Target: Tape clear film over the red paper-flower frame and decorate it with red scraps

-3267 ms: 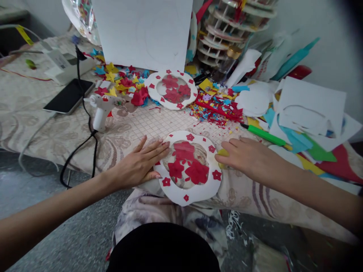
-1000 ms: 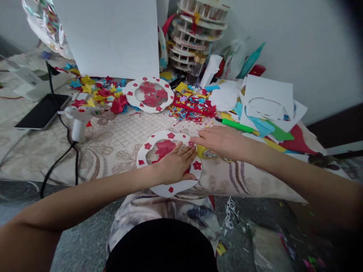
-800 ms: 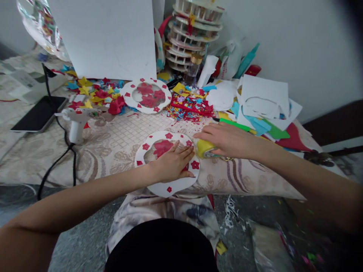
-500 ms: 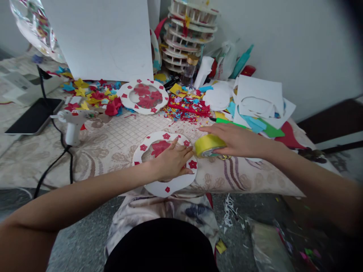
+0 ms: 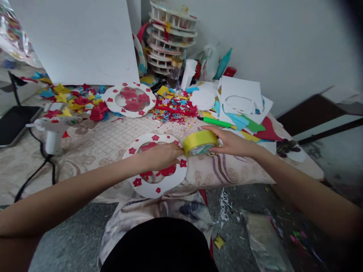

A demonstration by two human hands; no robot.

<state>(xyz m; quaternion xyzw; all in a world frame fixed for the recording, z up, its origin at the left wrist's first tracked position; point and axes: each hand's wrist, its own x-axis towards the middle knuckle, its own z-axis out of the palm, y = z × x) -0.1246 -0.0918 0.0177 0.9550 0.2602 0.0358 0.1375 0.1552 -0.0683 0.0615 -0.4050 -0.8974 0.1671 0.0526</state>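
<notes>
My right hand (image 5: 231, 142) holds a roll of yellow tape (image 5: 199, 140) on its edge, thumb and fingers around its right side. At the roll's left edge, my left hand (image 5: 167, 155) has its fingers drawn together, seemingly pinching the tape's end; the fingertips are partly hidden. Under that hand lies a white wavy-edged ring (image 5: 147, 189) decorated with small red flowers. Larger red shapes (image 5: 168, 170) show in its clear middle. A similar finished-looking ring (image 5: 112, 101) with red diamonds lies farther back.
A white hot glue gun (image 5: 53, 134) with a black cable and a dark phone (image 5: 18, 122) lie at left. Coloured paper scraps (image 5: 177, 109) spread along the back. A green pen (image 5: 217, 122), white cutouts (image 5: 241, 90) and a tiered white stand (image 5: 171, 39) are beyond my hands.
My left hand has gone from lying spread on the ring to closing its fingers at the tape roll's edge. The roll stays in my right hand, and the view has shifted right.
</notes>
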